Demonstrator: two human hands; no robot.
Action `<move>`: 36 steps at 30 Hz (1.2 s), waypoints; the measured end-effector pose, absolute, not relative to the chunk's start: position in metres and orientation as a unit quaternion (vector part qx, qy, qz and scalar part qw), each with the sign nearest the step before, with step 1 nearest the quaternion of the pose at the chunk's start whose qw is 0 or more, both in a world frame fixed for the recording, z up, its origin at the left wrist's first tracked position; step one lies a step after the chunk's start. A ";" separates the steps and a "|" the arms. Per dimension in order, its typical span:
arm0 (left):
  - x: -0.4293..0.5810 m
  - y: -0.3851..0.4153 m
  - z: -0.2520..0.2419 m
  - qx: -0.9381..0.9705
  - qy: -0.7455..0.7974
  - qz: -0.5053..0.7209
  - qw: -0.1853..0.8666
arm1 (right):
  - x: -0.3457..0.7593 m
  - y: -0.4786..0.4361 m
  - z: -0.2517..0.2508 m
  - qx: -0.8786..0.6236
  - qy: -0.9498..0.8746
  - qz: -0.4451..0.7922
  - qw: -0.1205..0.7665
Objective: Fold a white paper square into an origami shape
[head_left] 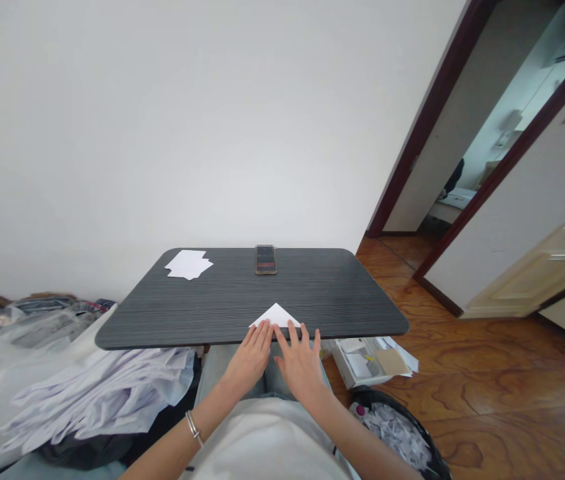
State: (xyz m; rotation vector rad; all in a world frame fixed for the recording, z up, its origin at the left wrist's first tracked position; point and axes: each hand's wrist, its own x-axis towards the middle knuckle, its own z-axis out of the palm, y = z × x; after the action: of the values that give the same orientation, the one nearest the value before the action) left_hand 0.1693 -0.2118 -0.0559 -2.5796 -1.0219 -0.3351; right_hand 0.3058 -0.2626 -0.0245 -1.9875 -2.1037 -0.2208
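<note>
Across the table (342, 293) I see a phone (265, 260) lying near the far edge, by the wall (262, 133), and a loose pile of white paper sheets (188, 265) in the far left corner; both are well apart from my hands. On my left, folded white cloth (107, 393) lies below table level. On my right, a box of papers (360, 363) stands on the wooden floor (462, 373), with a bin of paper scraps (397, 433) nearer to me.

The folded white paper (276, 313) is at the middle of the table's near edge, its point toward the phone. My left hand (249, 358) touches it with straight fingers kept together; my right hand (302, 368) touches it with fingers spread. Neither hand is clenched, and my fingers hide part of the paper's near side.
</note>
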 end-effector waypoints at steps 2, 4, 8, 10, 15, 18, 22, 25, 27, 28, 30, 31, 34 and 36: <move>0.171 -0.213 -0.056 -0.907 -0.367 -0.119 0.172 | 0.307 -0.262 -0.024 -0.679 -0.721 -0.073 0.120; 0.172 -0.215 -0.055 -0.901 -0.380 -0.120 0.171 | 0.307 -0.263 -0.025 -0.677 -0.722 -0.069 0.122; 0.169 -0.218 -0.053 -0.884 -0.417 -0.122 0.172 | 0.309 -0.265 -0.026 -0.678 -0.721 -0.069 0.128; 0.166 -0.219 -0.053 -0.878 -0.429 -0.123 0.171 | 0.310 -0.266 -0.026 -0.679 -0.719 -0.071 0.129; 0.161 -0.219 -0.054 -0.871 -0.441 -0.126 0.174 | 0.309 -0.265 -0.026 -0.681 -0.718 -0.068 0.125; 0.165 -0.221 -0.049 -0.869 -0.448 -0.117 0.178 | 0.306 -0.263 -0.023 -0.682 -0.718 -0.072 0.119; 0.172 -0.225 -0.043 -0.864 -0.457 -0.097 0.187 | 0.306 -0.261 -0.019 -0.683 -0.717 -0.080 0.115; 0.174 -0.227 -0.040 -0.860 -0.464 -0.094 0.188 | 0.308 -0.262 -0.019 -0.678 -0.721 -0.079 0.119; 0.174 -0.227 -0.039 -0.859 -0.466 -0.097 0.186 | 0.311 -0.263 -0.019 -0.678 -0.720 -0.077 0.124; 0.173 -0.227 -0.039 -0.859 -0.468 -0.099 0.185 | 0.312 -0.263 -0.020 -0.679 -0.719 -0.076 0.126; 0.171 -0.226 -0.038 -0.858 -0.470 -0.101 0.183 | 0.315 -0.264 -0.021 -0.681 -0.717 -0.074 0.131; 0.170 -0.225 -0.038 -0.857 -0.472 -0.102 0.184 | 0.316 -0.265 -0.022 -0.680 -0.717 -0.074 0.133; 0.164 -0.223 -0.038 -0.854 -0.476 -0.102 0.186 | 0.321 -0.266 -0.024 -0.674 -0.722 -0.072 0.138; 0.159 -0.222 -0.038 -0.852 -0.479 -0.100 0.184 | 0.323 -0.267 -0.025 -0.671 -0.725 -0.071 0.139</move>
State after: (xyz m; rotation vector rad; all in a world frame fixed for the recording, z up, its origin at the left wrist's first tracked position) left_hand 0.1589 -0.2224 -0.0384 -2.4035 -1.3515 -0.2827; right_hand 0.3233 -0.2671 -0.0250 -1.9399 -2.0963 -0.2060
